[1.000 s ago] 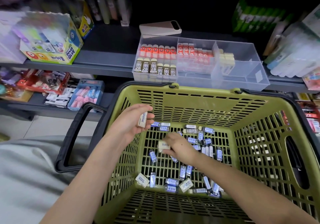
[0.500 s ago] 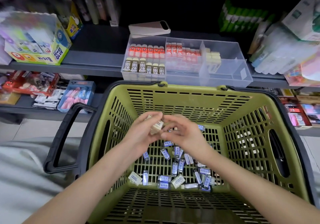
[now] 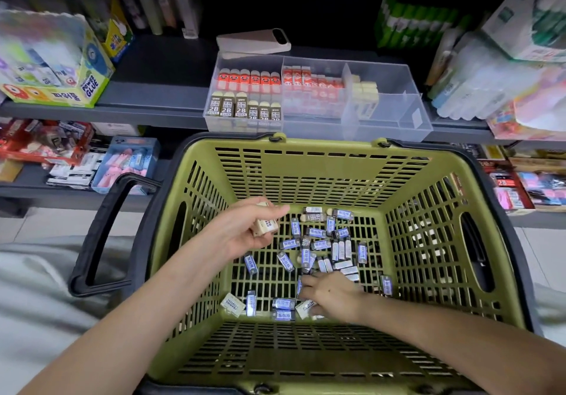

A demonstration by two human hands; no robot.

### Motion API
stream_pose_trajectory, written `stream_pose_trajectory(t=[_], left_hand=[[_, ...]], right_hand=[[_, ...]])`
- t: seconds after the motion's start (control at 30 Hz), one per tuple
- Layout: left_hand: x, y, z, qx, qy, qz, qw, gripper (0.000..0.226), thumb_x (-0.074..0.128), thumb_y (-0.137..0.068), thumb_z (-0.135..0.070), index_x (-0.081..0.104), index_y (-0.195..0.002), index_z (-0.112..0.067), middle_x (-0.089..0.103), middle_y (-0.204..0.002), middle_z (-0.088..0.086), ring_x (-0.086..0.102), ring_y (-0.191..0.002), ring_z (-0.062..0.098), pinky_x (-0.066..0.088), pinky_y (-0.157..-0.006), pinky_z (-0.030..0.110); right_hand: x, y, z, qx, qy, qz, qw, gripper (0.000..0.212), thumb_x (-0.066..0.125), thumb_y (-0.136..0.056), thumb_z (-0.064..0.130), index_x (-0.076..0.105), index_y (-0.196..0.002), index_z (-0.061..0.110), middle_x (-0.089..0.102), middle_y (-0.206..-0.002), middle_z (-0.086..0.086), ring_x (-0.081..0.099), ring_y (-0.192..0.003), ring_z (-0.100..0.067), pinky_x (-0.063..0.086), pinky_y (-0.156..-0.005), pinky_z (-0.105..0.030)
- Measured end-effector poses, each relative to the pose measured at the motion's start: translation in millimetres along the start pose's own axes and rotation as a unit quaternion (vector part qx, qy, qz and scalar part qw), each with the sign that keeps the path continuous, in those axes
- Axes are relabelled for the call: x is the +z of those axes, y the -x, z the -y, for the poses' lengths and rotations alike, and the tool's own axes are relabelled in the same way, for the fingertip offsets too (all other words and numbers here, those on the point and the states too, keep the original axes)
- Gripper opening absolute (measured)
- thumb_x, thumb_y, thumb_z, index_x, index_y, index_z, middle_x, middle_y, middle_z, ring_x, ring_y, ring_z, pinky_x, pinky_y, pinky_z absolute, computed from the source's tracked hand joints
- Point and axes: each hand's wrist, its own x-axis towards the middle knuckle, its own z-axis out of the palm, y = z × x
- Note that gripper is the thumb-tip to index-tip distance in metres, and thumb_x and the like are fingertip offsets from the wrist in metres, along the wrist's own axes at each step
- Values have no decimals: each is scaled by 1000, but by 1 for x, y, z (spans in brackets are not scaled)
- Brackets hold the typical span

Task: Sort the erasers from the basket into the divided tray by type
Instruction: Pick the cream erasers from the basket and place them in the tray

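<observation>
Head view.
A: Hand-over done. Left hand (image 3: 242,235) grips cream erasers (image 3: 266,226) near basket's (image 3: 306,156) left wall; right hand (image 3: 333,298) has dropped onto loose eraser (image 3: 306,308) by near wall.
B: Gripped?
A: Cannot tell, fingers blurred. Still collecting, probably.

Even overhead light keeps the basket (image 3: 333,156) bright and sharp, while the shelf (image 3: 153,88) back stays dark and goods at both edges smear and bow outward.

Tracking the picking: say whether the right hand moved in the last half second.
Yes. Against the basket, the right hand went from the left hand toward the near edge of its floor.
</observation>
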Motion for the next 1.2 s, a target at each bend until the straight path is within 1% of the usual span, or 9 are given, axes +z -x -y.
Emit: stream_pose_trajectory(t=[0.13,0.33,0.57,0.73,0.8,0.9,0.97,1.03,1.2], left_hand=[[6,0,7,16,-89,0,996,63,84,-47,-32,63,-98,-1,57,-88,6,57,-76,16,52,-52,21],[10,-3,17,34,-164,23,986,40,84,-49,-33,56,-70,-11,59,-82,4,59,-68,13,51,-52,20],[15,-5,29,70,-234,13,970,36,81,-66,-36,66,-96,-23,65,-95,2,61,-77,12,50,-52,18],[22,-2,36,85,-193,76,975,45,80,-59,-40,69,-100,-24,70,-74,-6,63,-61,5,49,-53,20],[21,-3,35,82,-144,48,985,40,81,-59,-33,71,-96,-22,71,-72,-5,63,-58,6,48,-50,21],[17,-5,30,65,-81,40,994,29,82,-56,-25,75,-84,-24,73,-73,-2,65,-59,8,49,-50,21],[17,-4,26,56,-75,53,994,25,83,-54,-24,76,-77,-22,74,-74,0,68,-67,11,54,-55,23],[18,-2,23,54,-59,61,995,33,83,-52,-21,74,-83,-16,71,-80,5,69,-76,16,56,-59,27],[19,2,17,44,35,70,996,44,77,-52,-7,61,-93,-6,66,-89,13,72,-72,24,56,-55,31]], right_hand=[[5,1,2,17,-83,0,996,38,64,-85,30,56,-118,15,51,-120,-4,54,-105,-25,43,-76,-33],[-7,1,5,124,-270,-2,955,31,75,-75,17,60,-102,13,64,-104,-3,59,-92,-18,41,-70,-24],[-92,24,-19,164,-751,-141,624,24,67,-78,-1,63,-101,1,70,-86,-7,64,-66,-12,51,-60,-21],[-100,38,-20,65,-850,-109,511,35,65,-76,-1,65,-111,1,68,-106,-17,68,-93,-26,55,-78,-27],[-92,44,-32,124,-818,-60,559,28,66,-79,6,67,-107,7,68,-109,-14,68,-95,-25,55,-81,-30],[-63,48,-52,342,-394,85,849,21,61,-88,30,64,-89,9,70,-88,-9,70,-79,-12,57,-71,-24],[-36,49,-50,419,-288,154,847,49,62,-86,43,53,-119,8,66,-82,-9,68,-67,-11,55,-59,-19],[-16,48,-41,460,-395,144,782,76,69,-80,40,35,-137,4,65,-103,-15,65,-65,-12,53,-51,-18],[-3,42,-22,491,-426,98,753,39,72,-77,4,52,-110,1,59,-120,-16,65,-80,-19,54,-54,-18]])
